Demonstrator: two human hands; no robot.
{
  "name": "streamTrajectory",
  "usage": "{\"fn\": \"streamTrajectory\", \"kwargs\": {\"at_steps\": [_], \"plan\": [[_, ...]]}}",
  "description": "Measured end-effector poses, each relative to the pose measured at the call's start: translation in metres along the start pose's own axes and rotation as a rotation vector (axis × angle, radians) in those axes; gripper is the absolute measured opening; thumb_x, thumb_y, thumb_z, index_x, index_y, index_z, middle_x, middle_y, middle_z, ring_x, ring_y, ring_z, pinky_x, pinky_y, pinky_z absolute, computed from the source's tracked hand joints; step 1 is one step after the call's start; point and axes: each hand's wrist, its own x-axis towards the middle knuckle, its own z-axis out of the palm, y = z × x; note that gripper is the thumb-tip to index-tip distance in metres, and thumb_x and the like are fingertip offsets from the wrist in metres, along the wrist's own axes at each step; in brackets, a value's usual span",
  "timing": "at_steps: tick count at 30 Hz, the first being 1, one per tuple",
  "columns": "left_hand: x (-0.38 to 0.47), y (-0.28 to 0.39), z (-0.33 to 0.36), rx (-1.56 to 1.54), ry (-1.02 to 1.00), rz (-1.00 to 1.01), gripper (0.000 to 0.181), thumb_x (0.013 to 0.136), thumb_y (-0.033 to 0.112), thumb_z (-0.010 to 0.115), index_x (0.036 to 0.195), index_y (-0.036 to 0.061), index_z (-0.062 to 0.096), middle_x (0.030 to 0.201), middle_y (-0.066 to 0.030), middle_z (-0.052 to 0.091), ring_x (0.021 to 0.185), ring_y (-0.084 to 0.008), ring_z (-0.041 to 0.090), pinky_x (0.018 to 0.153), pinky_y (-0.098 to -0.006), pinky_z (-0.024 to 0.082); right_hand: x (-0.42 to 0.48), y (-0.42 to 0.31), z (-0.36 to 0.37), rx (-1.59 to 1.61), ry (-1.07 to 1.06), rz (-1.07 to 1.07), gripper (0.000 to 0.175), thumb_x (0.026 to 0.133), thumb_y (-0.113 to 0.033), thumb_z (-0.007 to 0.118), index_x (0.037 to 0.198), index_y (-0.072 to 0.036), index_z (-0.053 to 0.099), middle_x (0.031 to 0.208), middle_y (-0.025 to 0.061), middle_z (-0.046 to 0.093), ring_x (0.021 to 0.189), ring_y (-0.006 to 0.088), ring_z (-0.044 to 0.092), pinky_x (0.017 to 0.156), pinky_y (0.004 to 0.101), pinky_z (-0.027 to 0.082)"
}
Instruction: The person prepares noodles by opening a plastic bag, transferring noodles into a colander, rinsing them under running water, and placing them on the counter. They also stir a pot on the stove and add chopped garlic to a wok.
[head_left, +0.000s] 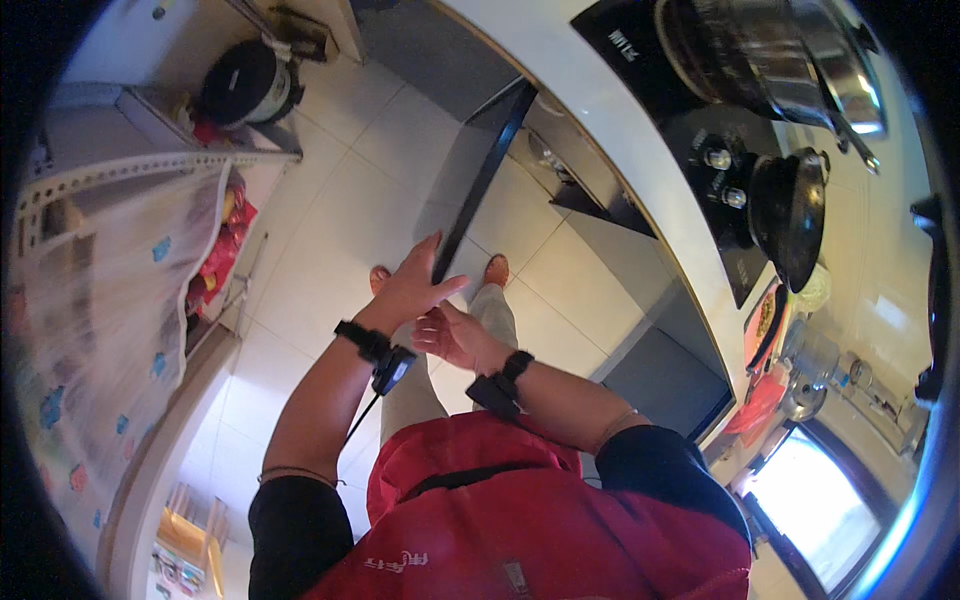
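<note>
A dark cabinet door (480, 176) stands swung out from under the counter, seen along its narrow edge. My left hand (416, 285) is at the door's free end, fingers along one face and thumb on the other side. Just below it, close to the left wrist, is my right hand (457, 335), palm partly turned up and fingers loosely curled. Nothing shows in the right hand. Behind the door the lower cabinet (577, 169) is exposed, with a shiny item inside that is too unclear to name.
On the right, a white counter (637, 165) carries a black gas hob (712, 161) with a steel pot (772, 64) and a black wok (787, 217). A lidded black pot (244, 82) sits on the left shelf, beside a patterned curtain (120, 300). Pale tiles (330, 217) cover the floor.
</note>
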Motion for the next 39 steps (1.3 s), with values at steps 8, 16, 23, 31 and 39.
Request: {"fn": "streamTrajectory", "kwargs": {"at_steps": [8, 16, 23, 31, 39], "plan": [[0.021, 0.003, -0.03, 0.379, 0.268, 0.065, 0.069, 0.077, 0.019, 0.064, 0.137, 0.0112, 0.031, 0.134, -0.0176, 0.039, 0.124, -0.0367, 0.037, 0.099, -0.0406, 0.037, 0.079, -0.183, -0.232, -0.147, 0.414, -0.443, 0.011, 0.088, -0.016, 0.054, 0.093, -0.006, 0.058, 0.082, 0.0078, 0.064, 0.076, 0.0166, 0.063, 0.071, 0.0294, 0.053], [0.035, -0.006, -0.054, 0.464, 0.252, 0.016, 0.073, 0.062, 0.012, 0.07, 0.129, 0.0035, 0.042, 0.134, -0.0222, 0.04, 0.121, -0.0381, 0.042, 0.101, -0.0428, 0.033, 0.184, -0.386, -0.428, -0.127, 0.721, -0.952, 0.022, 0.085, -0.013, 0.052, 0.101, 0.002, 0.054, 0.095, 0.0166, 0.06, 0.087, 0.0275, 0.06, 0.085, 0.0406, 0.05], [0.034, -0.008, -0.054, 0.5, 0.268, 0.011, 0.073, 0.061, 0.019, 0.07, 0.126, 0.0007, 0.045, 0.131, -0.0243, 0.042, 0.122, -0.0374, 0.041, 0.102, -0.0459, 0.028, 0.249, -0.446, -0.509, -0.386, 0.728, -1.147, 0.029, 0.082, -0.009, 0.047, 0.107, 0.004, 0.052, 0.109, 0.0153, 0.055, 0.101, 0.0282, 0.052, 0.095, 0.0438, 0.042], [0.037, -0.01, -0.061, 0.57, 0.274, 0.075, 0.068, 0.062, 0.014, 0.071, 0.125, 0.0048, 0.047, 0.132, -0.0223, 0.041, 0.123, -0.036, 0.04, 0.102, -0.0452, 0.03, 0.277, -0.373, -0.558, -0.992, 0.945, -1.41, 0.017, 0.078, -0.009, 0.047, 0.085, 0.004, 0.057, 0.09, 0.014, 0.057, 0.086, 0.0278, 0.055, 0.089, 0.0457, 0.045], [0.028, -0.005, -0.05, 0.417, 0.292, 0.101, 0.054, 0.069, 0.011, 0.07, 0.118, 0.0025, 0.049, 0.126, -0.0207, 0.047, 0.118, -0.0349, 0.045, 0.098, -0.0408, 0.035, 0.182, -0.195, -0.408, -0.559, 1.02, -0.922, 0.009, 0.072, -0.009, 0.05, 0.065, -0.003, 0.052, 0.06, 0.0052, 0.05, 0.056, 0.0168, 0.048, 0.052, 0.0312, 0.043]]}}
